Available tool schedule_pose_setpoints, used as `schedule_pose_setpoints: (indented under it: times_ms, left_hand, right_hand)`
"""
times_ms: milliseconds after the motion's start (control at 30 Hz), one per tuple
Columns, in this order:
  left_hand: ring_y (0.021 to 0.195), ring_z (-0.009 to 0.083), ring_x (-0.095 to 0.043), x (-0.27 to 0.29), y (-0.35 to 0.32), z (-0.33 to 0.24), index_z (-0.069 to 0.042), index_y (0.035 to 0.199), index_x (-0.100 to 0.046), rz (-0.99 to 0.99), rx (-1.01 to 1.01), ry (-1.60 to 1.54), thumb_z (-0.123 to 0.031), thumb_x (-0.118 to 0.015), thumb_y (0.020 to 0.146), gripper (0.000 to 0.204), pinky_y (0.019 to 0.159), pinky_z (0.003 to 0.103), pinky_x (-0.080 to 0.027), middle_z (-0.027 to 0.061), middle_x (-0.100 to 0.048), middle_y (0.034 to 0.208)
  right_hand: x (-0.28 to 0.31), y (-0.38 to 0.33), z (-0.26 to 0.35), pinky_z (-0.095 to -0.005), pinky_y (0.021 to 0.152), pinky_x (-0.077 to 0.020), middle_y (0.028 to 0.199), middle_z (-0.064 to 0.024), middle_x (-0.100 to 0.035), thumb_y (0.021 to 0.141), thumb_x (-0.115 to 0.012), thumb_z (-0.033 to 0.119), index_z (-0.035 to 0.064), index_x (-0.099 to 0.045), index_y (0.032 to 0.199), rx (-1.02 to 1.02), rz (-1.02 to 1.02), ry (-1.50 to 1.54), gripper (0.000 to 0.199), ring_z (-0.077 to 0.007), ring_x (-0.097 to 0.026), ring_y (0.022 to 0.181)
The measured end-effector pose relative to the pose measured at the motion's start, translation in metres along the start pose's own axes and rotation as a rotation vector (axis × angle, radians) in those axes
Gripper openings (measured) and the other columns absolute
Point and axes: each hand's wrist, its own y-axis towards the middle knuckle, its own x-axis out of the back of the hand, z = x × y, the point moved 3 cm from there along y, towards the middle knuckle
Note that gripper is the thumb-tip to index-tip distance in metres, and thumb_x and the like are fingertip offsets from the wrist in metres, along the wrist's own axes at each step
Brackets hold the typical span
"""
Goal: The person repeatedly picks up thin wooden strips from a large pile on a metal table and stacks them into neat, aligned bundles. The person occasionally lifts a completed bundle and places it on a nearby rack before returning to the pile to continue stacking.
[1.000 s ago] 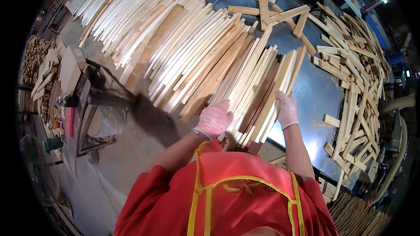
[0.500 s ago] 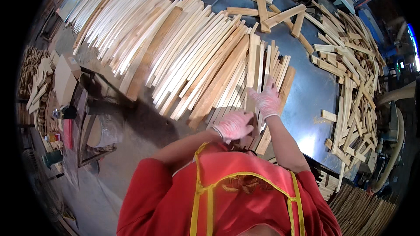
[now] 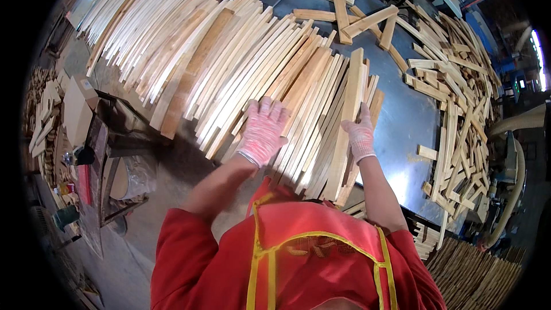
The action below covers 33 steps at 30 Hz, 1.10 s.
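Gloved left hand (image 3: pixel 262 132) lies flat, fingers spread, on the fanned row of long pale wooden slats (image 3: pixel 241 74) at frame centre; gloved right hand (image 3: pixel 360 136) grips one slat (image 3: pixel 349 120) just right.

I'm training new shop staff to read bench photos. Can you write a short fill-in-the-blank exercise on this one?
1. Both hands wear ____ gloves.
2. The left hand lies flat on the fanned ____ slats.
3. The right hand touches a slat at the fan's ____ edge.

Missing words: pink; wooden; right
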Motion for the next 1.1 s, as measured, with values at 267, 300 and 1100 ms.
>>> schedule_pose_setpoints:
  times_ms: [267, 300, 1100]
  left_hand:
    - [0.139, 0.0362, -0.048, 0.016, 0.012, 0.062, -0.008, 0.142, -0.061, -0.153, 0.099, -0.062, -0.041, -0.07, 0.087, 0.065, 0.118, 0.052, -0.037, 0.0147, -0.054, 0.146]
    - [0.138, 0.0368, -0.049, 0.008, 0.012, 0.08, -0.007, 0.142, -0.061, -0.213, 0.169, -0.08, -0.043, -0.071, 0.087, 0.066, 0.118, 0.052, -0.037, 0.0165, -0.054, 0.147]
    - [0.127, 0.0454, -0.059, 0.023, -0.022, 0.043, 0.001, 0.146, -0.055, -0.257, 0.54, -0.283, -0.036, -0.077, 0.092, 0.069, 0.107, 0.053, -0.05, 0.0272, -0.061, 0.14]
  right_hand:
    - [-0.076, -0.004, 0.021, -0.039, 0.097, -0.058, 0.141, -0.0288, -0.058, 0.084, -0.076, 0.0, 0.0047, -0.029, 0.166, 0.078, -0.055, 0.022, 0.095, -0.0346, -0.067, 0.122]
    - [-0.101, -0.021, 0.057, -0.0411, 0.105, -0.054, 0.151, -0.0314, -0.049, 0.085, -0.078, 0.006, 0.0037, -0.027, 0.166, -0.001, 0.031, -0.204, 0.096, -0.039, -0.06, 0.131]
    - [0.048, 0.022, -0.042, -0.0412, 0.121, -0.0404, 0.152, -0.0296, -0.054, 0.089, -0.078, 0.029, -0.0052, -0.043, 0.157, 0.282, -0.117, -0.159, 0.083, -0.0399, -0.05, 0.146]
